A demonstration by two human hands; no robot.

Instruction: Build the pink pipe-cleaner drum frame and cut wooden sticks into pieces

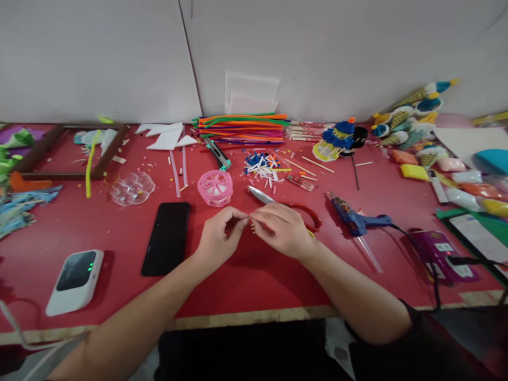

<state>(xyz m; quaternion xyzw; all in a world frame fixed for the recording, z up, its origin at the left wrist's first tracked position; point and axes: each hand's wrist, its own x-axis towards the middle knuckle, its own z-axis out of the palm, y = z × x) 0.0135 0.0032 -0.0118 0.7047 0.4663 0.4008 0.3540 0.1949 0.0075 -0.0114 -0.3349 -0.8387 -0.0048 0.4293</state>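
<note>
Over the front middle of the table, my left hand (222,231) and my right hand (282,228) meet at the fingertips. Thumb and forefinger of the left hand are pinched together; whatever lies between them is too small to name. My right hand is closed too, its fingertips touching the left ones. Short pale stick ends show below its fingers, and a bit of yellow shows by its wrist side, but the held thing is mostly covered. Just behind the right hand lie scissors (311,216) with red handles, partly hidden. A pink round openwork container (215,188) stands behind the left hand.
A black phone (166,239) and a white device (75,282) lie left. A blue glue gun (353,214) with a cord lies right. Behind are cut pieces (264,165), a box cutter (217,153), pipe cleaners (242,129) and a blue tufted figure (338,138).
</note>
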